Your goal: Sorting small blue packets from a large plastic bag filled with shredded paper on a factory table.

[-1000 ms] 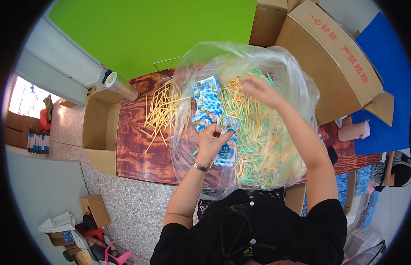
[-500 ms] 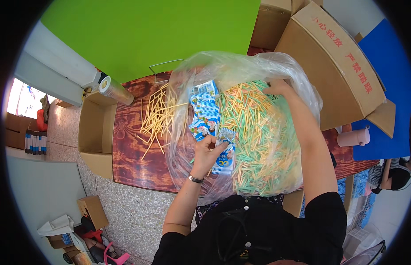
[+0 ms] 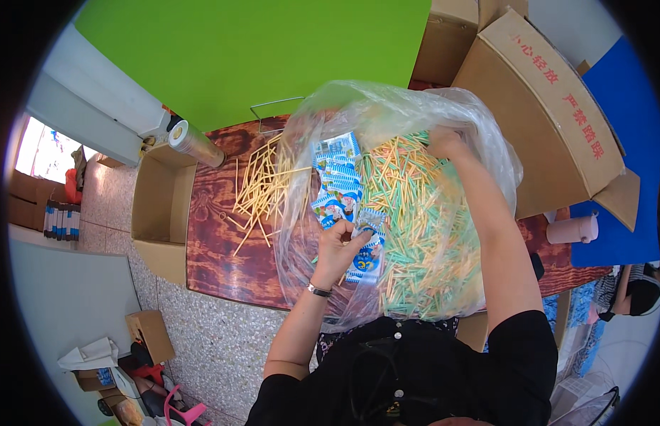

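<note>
Resting left hand (image 3: 335,254): fingers curled, thumb tip at the upper part of the nearest packet (image 3: 365,265); from where I stand I cannot tell whether they grip it.
Wristband (image 3: 318,290): worn on the left wrist.
Right hand (image 3: 447,144): in the far right part of the plastic bag (image 3: 486,128), at the back of the coloured sticks (image 3: 395,177); its fingertips are hidden, so I cannot tell whether it holds any.
Packets (image 3: 339,188): blue and white, overlapping in a row just left of the coloured sticks, running from the back down toward the left hand.
Coloured sticks: green, yellow and orange, in a wide heap, the near part seen through cloudy plastic.
Pale sticks (image 3: 262,188): a loose, criss-crossed pile left of the bag.
Table (image 3: 216,248): reddish-brown wood grain, under bag and pale pile.
Back: a bright green board (image 3: 252,57), with a wire stand (image 3: 276,103) before it.
Left end: an open carton (image 3: 163,188) and a clear jar (image 3: 196,143), tilted.
Right end: a big cardboard box (image 3: 528,128) with red lettering, and a pink cup (image 3: 573,230) on its side.
</note>
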A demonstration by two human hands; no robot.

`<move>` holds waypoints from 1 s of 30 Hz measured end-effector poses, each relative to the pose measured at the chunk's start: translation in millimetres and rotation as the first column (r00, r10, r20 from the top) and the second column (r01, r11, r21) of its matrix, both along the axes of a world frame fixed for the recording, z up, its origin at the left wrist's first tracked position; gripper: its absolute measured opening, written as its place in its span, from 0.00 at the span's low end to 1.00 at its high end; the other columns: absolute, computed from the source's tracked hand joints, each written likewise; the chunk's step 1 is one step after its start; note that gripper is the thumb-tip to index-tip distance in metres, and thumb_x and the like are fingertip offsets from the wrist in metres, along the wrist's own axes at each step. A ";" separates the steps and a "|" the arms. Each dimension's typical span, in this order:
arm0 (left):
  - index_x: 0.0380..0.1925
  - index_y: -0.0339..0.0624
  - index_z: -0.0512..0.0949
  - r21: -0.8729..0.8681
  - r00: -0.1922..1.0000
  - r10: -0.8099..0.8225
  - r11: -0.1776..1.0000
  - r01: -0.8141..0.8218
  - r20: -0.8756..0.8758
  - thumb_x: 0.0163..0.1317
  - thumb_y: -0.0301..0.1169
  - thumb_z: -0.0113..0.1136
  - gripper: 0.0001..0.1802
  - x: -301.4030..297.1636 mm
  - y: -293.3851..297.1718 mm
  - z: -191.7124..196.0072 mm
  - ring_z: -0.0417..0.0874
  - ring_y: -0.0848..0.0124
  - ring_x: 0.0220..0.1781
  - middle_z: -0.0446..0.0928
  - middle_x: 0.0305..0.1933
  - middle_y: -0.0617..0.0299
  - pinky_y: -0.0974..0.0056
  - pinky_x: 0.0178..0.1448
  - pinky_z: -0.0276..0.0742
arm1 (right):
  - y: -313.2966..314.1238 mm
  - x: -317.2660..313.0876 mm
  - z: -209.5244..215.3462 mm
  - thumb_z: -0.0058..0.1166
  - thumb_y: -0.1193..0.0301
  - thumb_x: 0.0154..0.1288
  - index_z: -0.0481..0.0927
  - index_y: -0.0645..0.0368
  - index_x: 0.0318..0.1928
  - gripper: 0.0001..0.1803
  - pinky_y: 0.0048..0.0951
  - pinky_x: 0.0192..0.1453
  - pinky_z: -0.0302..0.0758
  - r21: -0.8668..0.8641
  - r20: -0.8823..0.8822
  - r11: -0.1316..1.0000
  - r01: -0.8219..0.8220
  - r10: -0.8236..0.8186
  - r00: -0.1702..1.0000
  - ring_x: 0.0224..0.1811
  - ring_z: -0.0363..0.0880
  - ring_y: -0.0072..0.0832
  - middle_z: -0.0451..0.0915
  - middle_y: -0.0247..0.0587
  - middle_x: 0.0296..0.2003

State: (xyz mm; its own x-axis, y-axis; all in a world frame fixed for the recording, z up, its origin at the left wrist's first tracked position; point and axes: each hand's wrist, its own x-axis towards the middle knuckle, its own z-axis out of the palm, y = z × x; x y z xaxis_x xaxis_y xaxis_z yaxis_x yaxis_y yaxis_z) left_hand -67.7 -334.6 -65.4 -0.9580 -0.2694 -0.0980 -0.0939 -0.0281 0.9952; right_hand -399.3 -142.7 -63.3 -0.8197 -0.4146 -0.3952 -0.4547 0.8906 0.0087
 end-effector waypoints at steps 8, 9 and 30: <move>0.26 0.40 0.75 -0.011 0.998 0.042 0.999 -0.043 -0.048 0.57 0.24 0.66 0.07 4.0 -5.3 -0.6 0.67 0.87 0.25 0.73 0.25 0.74 0.77 0.28 0.63 | 25.1 13.4 10.2 0.49 0.65 0.60 0.80 0.68 0.43 0.19 0.41 0.57 0.73 -0.084 -0.070 0.996 -0.019 0.013 0.997 0.53 0.78 0.46 0.78 0.61 0.47; 0.24 0.40 0.75 -0.005 0.992 0.079 0.997 -0.079 -0.100 0.55 0.28 0.69 0.10 4.4 -6.1 -3.1 0.63 0.87 0.22 0.68 0.20 0.75 0.76 0.24 0.58 | 29.9 12.9 17.6 0.49 0.65 0.61 0.79 0.67 0.44 0.18 0.40 0.57 0.73 -0.063 -0.035 0.996 -0.063 0.061 0.998 0.54 0.77 0.46 0.78 0.61 0.48; 0.32 0.39 0.78 0.229 0.990 0.074 0.972 -0.045 -0.118 0.61 0.22 0.62 0.02 28.8 -0.7 33.9 0.75 0.84 0.33 0.79 0.32 0.69 0.75 0.37 0.71 | 48.3 125.5 76.4 0.44 0.64 0.74 0.71 0.57 0.45 0.10 0.22 0.30 0.67 -0.612 0.701 0.642 0.462 0.169 0.693 0.25 0.68 0.18 0.71 0.29 0.26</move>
